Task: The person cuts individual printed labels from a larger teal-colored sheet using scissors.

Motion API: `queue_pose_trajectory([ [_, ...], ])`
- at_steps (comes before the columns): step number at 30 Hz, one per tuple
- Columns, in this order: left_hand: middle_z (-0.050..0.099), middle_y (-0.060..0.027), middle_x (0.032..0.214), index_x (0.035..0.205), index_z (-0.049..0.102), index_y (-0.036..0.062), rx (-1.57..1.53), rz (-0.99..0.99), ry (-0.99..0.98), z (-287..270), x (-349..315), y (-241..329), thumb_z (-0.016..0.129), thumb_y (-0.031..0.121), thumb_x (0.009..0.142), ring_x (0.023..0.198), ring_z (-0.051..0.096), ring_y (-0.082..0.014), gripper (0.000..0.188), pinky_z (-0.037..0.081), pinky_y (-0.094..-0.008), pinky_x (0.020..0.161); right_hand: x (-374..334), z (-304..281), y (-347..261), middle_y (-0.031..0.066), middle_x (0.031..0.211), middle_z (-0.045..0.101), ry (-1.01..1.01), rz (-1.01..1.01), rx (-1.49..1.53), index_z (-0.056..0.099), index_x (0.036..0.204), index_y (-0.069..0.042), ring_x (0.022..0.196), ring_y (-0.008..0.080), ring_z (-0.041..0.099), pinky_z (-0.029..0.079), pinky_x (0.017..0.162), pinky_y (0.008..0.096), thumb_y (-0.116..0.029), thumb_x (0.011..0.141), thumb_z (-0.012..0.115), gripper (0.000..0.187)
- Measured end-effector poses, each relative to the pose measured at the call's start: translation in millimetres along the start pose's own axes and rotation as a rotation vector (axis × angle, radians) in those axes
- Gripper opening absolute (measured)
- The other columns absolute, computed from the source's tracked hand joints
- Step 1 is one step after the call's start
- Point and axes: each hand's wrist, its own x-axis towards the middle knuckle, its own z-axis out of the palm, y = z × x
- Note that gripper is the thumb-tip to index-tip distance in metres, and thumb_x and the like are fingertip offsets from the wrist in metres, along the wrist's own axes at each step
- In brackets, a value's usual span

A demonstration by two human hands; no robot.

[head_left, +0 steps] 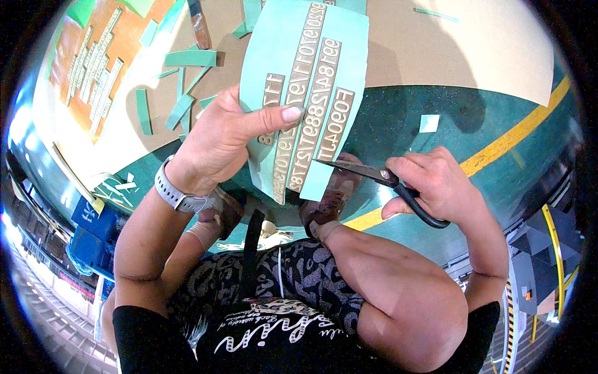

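Observation:
My left hand (218,134) grips a pale green sheet (346,37), thumb on its face and fingers behind it. Rows of raised, mirrored characters on brownish strips run along the sheet. Its lower edge is uneven, with notches between the rows. My right hand (433,181) is closed around black-handled scissors (367,169). Their blades point left and the tips meet the sheet near its lower right row; whether they touch it or only overlap it I cannot tell.
Brown board (398,56) covers the floor ahead, strewn with green offcuts (190,58). An orange-brown sheet (93,68) with more raised rows lies far left. A small pale square (428,123) rests on the green floor (398,137), near a yellow line (498,153). My shoes are below the sheet.

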Motion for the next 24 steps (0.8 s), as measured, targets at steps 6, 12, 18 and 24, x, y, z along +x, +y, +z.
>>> queue_pose_trajectory([
  [6, 0.059, -0.0109, 0.115, 0.123, 0.047, 0.0011, 0.025, -0.008, 0.003, -2.8, 1.4, -2.6, 0.062, 0.003, 0.081, 0.102, 0.059, -0.0195, 0.044, 0.047, -0.0343, 0.089, 0.9, 2.4, 1.8, 0.0094, 0.054, 0.049, 0.009, -0.019, -0.014, 0.051, 0.077, -0.006, 0.049, 0.0308, 0.054, 0.04, 0.042, 0.0387, -0.047, 0.071, 0.067, 0.045],
  [12, 0.062, -0.0083, 0.11, 0.115, 0.054, 0.0004, 0.03, -0.041, 0.015, -4.5, 1.8, 0.2, 0.065, 0.008, 0.081, 0.098, 0.059, -0.0158, 0.036, 0.045, -0.0305, 0.088, 1.5, 8.2, 10.6, 0.009, 0.055, 0.051, 0.003, -0.042, 0.007, 0.05, 0.078, -0.005, 0.052, 0.0316, 0.055, 0.041, 0.043, 0.0398, -0.047, 0.071, 0.067, 0.045],
  [18, 0.059, -0.0083, 0.114, 0.123, 0.046, 0.0034, 0.012, 0.093, 0.065, -0.4, 8.4, 2.0, 0.062, 0.008, 0.083, 0.104, 0.057, -0.0198, 0.044, 0.045, -0.0372, 0.09, -12.5, 33.2, 28.0, 0.0104, 0.082, 0.055, 0.107, 0.07, 0.346, 0.047, 0.109, -0.006, 0.068, 0.0213, 0.058, 0.047, 0.059, 0.0321, -0.053, 0.068, 0.07, 0.066],
  [24, 0.06, -0.0075, 0.113, 0.12, 0.05, 0.0037, -0.012, 0.194, 0.104, 16.9, 18.9, -14.3, 0.063, 0.01, 0.082, 0.103, 0.057, -0.0195, 0.04, 0.045, -0.0378, 0.09, 30.6, 55.7, -5.9, 0.0032, 0.092, 0.054, 0.614, 0.265, 1.298, 0.038, 0.121, -0.006, 0.084, 0.012, 0.053, 0.045, 0.074, 0.0262, -0.021, 0.071, 0.077, 0.065],
])
